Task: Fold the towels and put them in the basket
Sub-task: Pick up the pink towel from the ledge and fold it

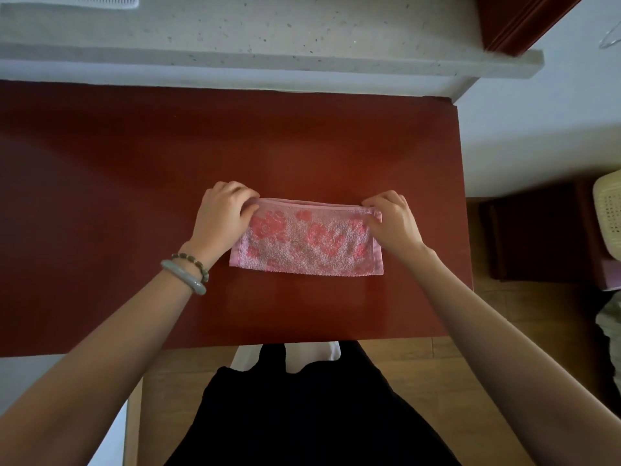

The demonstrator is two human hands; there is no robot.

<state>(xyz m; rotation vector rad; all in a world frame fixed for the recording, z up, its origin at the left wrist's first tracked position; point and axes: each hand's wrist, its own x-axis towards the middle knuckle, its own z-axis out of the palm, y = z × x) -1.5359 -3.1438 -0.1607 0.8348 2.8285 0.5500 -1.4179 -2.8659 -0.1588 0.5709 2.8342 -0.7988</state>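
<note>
Nearest the camera, dark clothing (pixel 312 415) fills the lower middle, and two bare forearms reach forward over the near edge of a red-brown table (pixel 100 169). The left wrist carries a pale green bangle (pixel 188 280) and, just beyond it, a beaded bracelet (pixel 192 260).

A pink towel (pixel 302 245) with a darker pink flower pattern lies flat near the table's middle, folded into a long band. The left hand (pixel 223 215) pinches its far left corner with curled fingers, and the right hand (pixel 391 223) pinches the far right corner the same way, so both corners are partly hidden under the fingers.

To the right, off the table and well apart from the towel, a cream lattice basket (pixel 609 213) is cut off by the frame edge; what it rests on is too dark to make out. Beyond the table runs a speckled grey stone ledge (pixel 235 38), with a white ribbed object (pixel 100 0) at the top left, only its edge in view.
</note>
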